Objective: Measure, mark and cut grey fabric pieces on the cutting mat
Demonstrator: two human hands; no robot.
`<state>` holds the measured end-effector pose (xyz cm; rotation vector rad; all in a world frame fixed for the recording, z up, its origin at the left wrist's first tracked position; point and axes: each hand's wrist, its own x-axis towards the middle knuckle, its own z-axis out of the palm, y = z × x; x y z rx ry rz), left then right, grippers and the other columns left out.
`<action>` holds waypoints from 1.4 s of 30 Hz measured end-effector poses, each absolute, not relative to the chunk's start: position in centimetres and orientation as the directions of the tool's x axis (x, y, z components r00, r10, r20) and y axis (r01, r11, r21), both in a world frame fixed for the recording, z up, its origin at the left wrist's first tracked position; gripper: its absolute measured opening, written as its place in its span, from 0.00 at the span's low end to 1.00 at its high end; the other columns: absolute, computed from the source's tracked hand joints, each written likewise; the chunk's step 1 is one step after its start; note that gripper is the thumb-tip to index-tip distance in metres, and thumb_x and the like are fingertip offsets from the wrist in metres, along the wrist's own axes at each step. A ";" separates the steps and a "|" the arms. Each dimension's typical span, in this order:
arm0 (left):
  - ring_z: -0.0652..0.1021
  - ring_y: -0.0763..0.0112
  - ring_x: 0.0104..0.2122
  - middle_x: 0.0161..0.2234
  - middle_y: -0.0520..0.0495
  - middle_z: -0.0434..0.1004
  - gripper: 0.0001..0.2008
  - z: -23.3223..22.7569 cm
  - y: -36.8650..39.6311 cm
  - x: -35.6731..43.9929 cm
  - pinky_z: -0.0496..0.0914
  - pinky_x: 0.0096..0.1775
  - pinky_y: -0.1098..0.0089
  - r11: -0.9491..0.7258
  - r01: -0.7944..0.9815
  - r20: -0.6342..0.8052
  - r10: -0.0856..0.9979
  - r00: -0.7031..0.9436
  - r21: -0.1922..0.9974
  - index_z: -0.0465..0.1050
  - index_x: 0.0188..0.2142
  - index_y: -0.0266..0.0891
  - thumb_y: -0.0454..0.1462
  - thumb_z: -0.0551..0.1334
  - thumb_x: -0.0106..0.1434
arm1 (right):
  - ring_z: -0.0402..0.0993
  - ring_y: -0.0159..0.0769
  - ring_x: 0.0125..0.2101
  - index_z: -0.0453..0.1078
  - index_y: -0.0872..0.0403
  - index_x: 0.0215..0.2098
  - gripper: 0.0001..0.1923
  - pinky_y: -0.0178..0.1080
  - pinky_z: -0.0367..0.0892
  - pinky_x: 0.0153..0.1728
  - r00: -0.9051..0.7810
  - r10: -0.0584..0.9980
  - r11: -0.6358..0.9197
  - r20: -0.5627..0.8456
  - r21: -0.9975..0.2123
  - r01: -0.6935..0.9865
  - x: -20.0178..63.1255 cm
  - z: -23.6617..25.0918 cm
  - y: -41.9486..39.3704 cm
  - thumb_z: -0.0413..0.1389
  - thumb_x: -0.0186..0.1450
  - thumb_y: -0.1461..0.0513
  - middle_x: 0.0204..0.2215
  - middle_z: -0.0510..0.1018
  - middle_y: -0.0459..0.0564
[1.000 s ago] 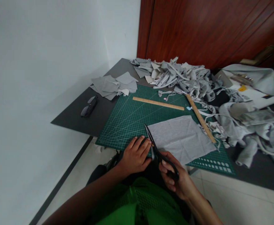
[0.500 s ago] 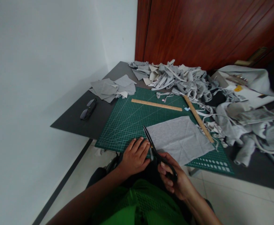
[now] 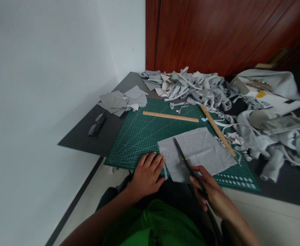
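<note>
A light grey piece of fabric (image 3: pixel 198 150) lies on the green cutting mat (image 3: pixel 137 136), near its front edge. My left hand (image 3: pixel 148 174) rests flat with fingers stretched out at the fabric's left edge. Beside its fingertips a narrow fabric strip (image 3: pixel 165 171) hangs toward the mat's front edge. My right hand (image 3: pixel 208 188) grips black scissors (image 3: pixel 184 159) by the handles. The blades look closed and lie over the fabric, pointing away from me; I cannot tell whether they touch it.
Two wooden rulers, one lying across (image 3: pixel 170 116) and one slanted (image 3: pixel 218 130), are on the mat. Cut grey pieces (image 3: pixel 121 102) and eyeglasses (image 3: pixel 97 124) sit at left. Fabric scraps (image 3: pixel 196 83) heap along the back and right, near a white box (image 3: pixel 275 99).
The scissors have moved right from the fabric's left edge to above the fabric, and their blades have come together. My left hand has stayed nearly in place.
</note>
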<state>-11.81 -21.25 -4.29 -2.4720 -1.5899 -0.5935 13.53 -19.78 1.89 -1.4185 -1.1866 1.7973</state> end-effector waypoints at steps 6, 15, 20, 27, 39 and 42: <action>0.70 0.45 0.65 0.65 0.37 0.74 0.49 -1.7 -20.2 -13.4 0.61 0.66 0.48 -0.428 0.889 0.298 0.880 0.369 0.164 0.69 0.67 0.36 0.69 0.64 0.59 | 0.53 0.22 0.12 0.62 0.47 0.47 0.33 0.26 0.55 0.08 -0.340 0.802 -0.548 -0.491 -0.831 -0.092 12.6 2.0 -17.1 0.72 0.54 0.45 0.21 0.67 0.31; 0.73 0.49 0.59 0.62 0.37 0.74 0.28 1.5 -12.6 -17.4 0.68 0.58 0.51 -0.243 0.961 0.178 0.959 0.219 0.128 0.73 0.60 0.37 0.56 0.55 0.75 | 0.54 0.20 0.14 0.64 0.50 0.41 0.25 0.23 0.49 0.12 -0.557 0.708 -0.663 -0.434 -0.682 -0.311 11.7 1.3 -12.6 0.74 0.56 0.55 0.23 0.68 0.35; 0.77 0.55 0.45 0.39 0.41 0.79 0.30 1.9 -9.2 -15.4 0.68 0.52 0.54 -0.058 0.896 0.243 0.968 -0.056 0.440 0.75 0.32 0.39 0.55 0.47 0.78 | 0.57 0.21 0.15 0.65 0.50 0.42 0.23 0.24 0.54 0.14 -0.629 0.661 -0.700 -0.409 -0.639 -0.320 12.4 0.7 -12.0 0.73 0.59 0.55 0.24 0.69 0.36; 0.79 0.59 0.45 0.43 0.41 0.79 0.28 0.4 -8.1 -14.3 0.71 0.52 0.59 -0.191 0.709 0.387 0.914 -0.124 0.678 0.77 0.38 0.39 0.53 0.47 0.78 | 0.60 0.22 0.16 0.67 0.50 0.47 0.31 0.27 0.63 0.12 -0.552 0.758 -0.556 -0.349 -0.788 -0.265 12.0 0.6 -12.8 0.75 0.56 0.49 0.26 0.71 0.37; 0.81 0.62 0.41 0.57 0.39 0.80 0.27 0.4 -8.5 -14.1 0.74 0.47 0.62 -0.256 -0.181 0.240 0.965 -0.108 0.950 0.85 0.50 0.40 0.56 0.70 0.62 | 0.82 0.50 0.45 0.61 0.54 0.67 0.28 0.49 0.73 0.49 -0.416 0.891 0.213 -0.179 -0.645 0.734 14.9 3.4 -12.3 0.53 0.68 0.62 0.42 0.83 0.55; 0.81 0.63 0.40 0.55 0.38 0.81 0.25 0.4 -8.7 -14.2 0.73 0.46 0.64 -0.251 -0.217 0.252 0.967 -0.023 0.943 0.86 0.51 0.41 0.55 0.70 0.62 | 0.80 0.50 0.53 0.62 0.55 0.67 0.29 0.49 0.68 0.57 -0.440 0.885 0.289 -0.153 -0.562 0.775 15.4 3.4 -10.8 0.51 0.68 0.64 0.51 0.82 0.59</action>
